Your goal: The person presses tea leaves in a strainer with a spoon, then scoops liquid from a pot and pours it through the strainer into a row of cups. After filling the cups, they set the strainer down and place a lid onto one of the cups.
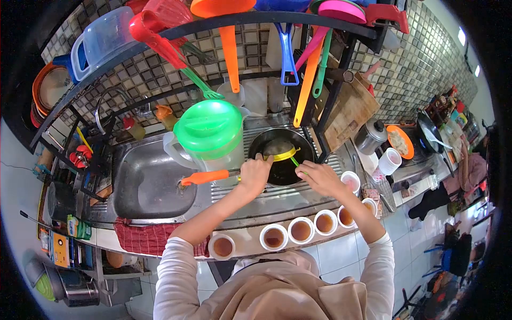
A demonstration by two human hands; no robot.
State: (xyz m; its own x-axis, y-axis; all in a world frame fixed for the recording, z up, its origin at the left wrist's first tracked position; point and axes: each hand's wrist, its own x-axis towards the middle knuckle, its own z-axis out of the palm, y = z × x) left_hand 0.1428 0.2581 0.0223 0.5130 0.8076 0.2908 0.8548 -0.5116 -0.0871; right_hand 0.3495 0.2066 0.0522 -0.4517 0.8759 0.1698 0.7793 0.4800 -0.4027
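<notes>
My left hand (pixel 255 175) is closed around a yellow-rimmed strainer (pixel 285 155), near its rim, and the orange handle (pixel 205 177) sticks out to the left. The strainer is over a dark pot (pixel 265 140) on the ribbed drainboard. My right hand (pixel 318 177) is closed on a thin green handle (pixel 295 161) that reaches into the strainer; its far end is hidden. A clear pitcher with a green lid (pixel 208 128) stands left of the pot. Several white cups of brown liquid, one of them this cup (pixel 274 237), line the counter's front edge.
A steel sink (pixel 154 178) is at the left, with a red cloth (pixel 140 239) on its front edge. Utensils hang from the rack (pixel 266 19) above. Right of the pot are a wooden board (pixel 349 114), a metal canister (pixel 370 137) and stacked cups (pixel 390 161).
</notes>
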